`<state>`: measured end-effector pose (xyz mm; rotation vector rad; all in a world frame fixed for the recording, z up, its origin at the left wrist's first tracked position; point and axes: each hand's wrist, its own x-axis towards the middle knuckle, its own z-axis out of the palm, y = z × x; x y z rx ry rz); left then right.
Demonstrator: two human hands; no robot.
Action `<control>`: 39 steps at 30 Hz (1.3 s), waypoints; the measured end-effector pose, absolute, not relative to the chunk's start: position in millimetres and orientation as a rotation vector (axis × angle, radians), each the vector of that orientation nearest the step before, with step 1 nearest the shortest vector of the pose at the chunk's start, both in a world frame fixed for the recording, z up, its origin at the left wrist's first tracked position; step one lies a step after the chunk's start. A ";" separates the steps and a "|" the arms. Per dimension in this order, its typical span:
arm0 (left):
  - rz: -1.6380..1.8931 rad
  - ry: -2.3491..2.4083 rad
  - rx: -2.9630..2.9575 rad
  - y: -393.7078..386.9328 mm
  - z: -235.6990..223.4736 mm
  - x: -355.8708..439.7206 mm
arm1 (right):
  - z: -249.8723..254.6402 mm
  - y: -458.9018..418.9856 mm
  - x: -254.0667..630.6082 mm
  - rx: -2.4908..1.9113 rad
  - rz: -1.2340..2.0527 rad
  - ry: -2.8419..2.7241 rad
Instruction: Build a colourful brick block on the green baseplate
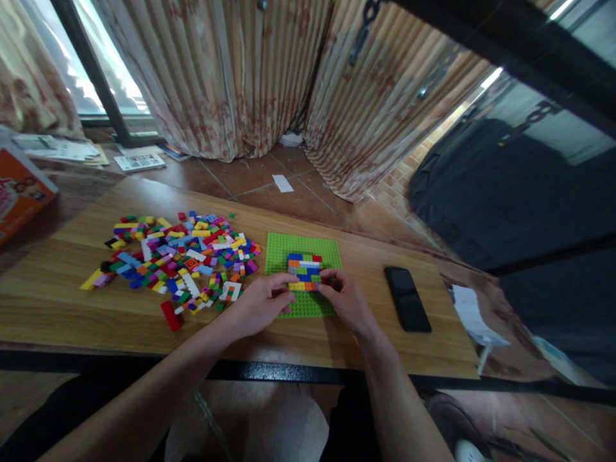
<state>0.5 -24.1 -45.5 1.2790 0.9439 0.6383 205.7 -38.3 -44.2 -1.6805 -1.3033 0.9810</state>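
A block of multicoloured toy bricks (305, 272), in blue, white, red, orange, green and yellow, sits on a light green studded baseplate (308, 307). My left hand (262, 300) is at its left side, the index finger against the near left corner and the thumb bent below it. On the opposite side, my right hand (345, 296) grips the right edge with curled index finger and thumb. Between them the two hands hold the block. The remaining fingers of both hands are partly hidden.
A wide heap of loose toy bricks (192, 255) covers the table's left part, with a red brick (170, 316) nearest me. A black phone (407, 299) lies right of the baseplate on the wooden table (308, 346). An orange box (22, 192) stands far left.
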 end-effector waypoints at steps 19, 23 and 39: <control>0.623 0.939 1.316 -23.0 -46.4 -0.5 | -43.8 -33.9 203.6 -1.647 0.984 -1.245; 0.628 0.951 1.301 -23.6 -42.8 -0.1 | -47.1 -34.6 202.8 -1.669 0.916 -1.305; 0.645 0.936 1.289 -23.9 -43.8 1.1 | -44.3 -35.3 187.4 -1.923 0.654 -1.423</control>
